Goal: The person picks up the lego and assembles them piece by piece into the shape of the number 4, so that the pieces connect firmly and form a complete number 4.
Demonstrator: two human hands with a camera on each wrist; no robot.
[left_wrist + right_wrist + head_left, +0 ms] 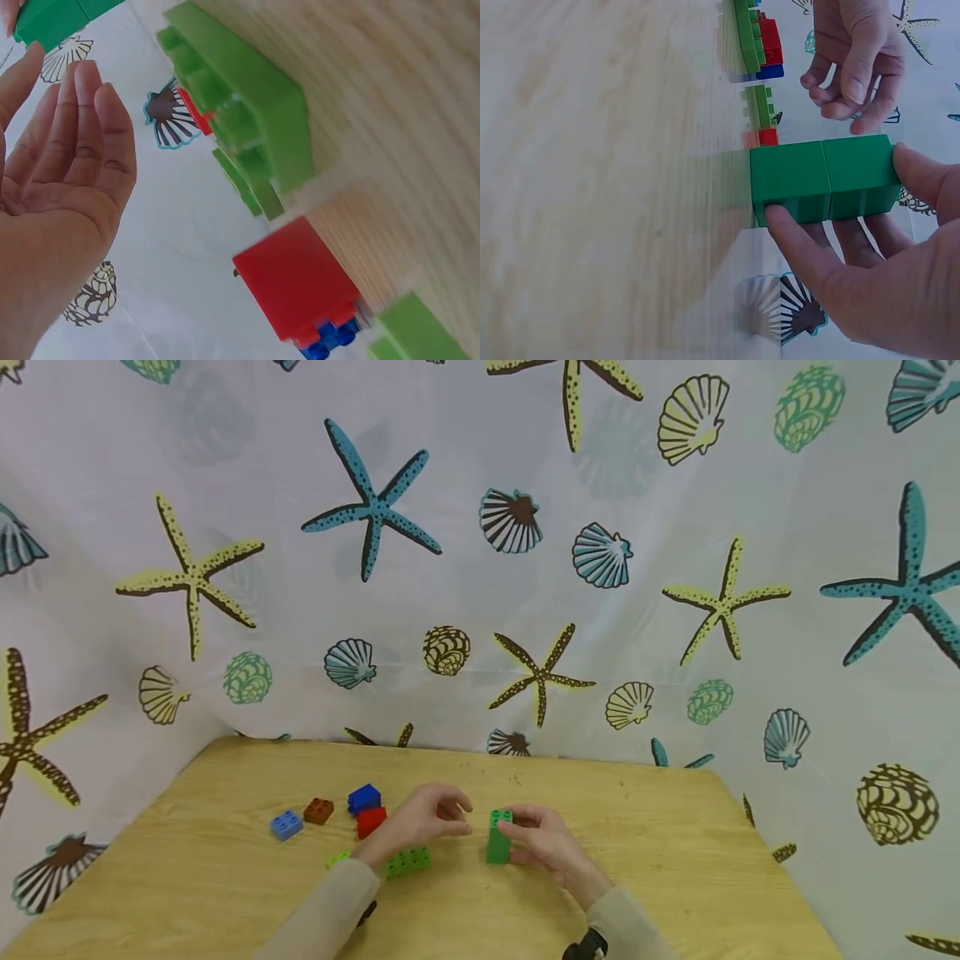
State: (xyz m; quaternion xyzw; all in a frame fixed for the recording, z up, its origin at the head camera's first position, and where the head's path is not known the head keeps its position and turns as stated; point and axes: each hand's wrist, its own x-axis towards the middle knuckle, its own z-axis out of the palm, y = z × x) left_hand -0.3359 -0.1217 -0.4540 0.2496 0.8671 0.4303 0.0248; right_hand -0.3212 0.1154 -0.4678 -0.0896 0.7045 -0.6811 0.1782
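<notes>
A stack of two green toy bricks [498, 838], one on top of the other, stands upright on the table. My right hand [552, 845] holds it from the right side. In the right wrist view the thumb and fingers [855, 244] lie along the two green bricks [791, 176]. My left hand [429, 817] hovers to the left of the stack, apart from it, with loosely bent fingers and nothing in them. Under the left forearm lies a light green brick [408, 862], also large in the left wrist view [247, 105].
Left of the hands on the wooden table [225, 877] are a red brick [371, 821], a dark blue brick [364, 798], a brown brick [318, 811] and a lighter blue brick [287, 825]. Another light green brick [339, 858] is partly behind the left arm. A patterned curtain [450, 593] surrounds the table.
</notes>
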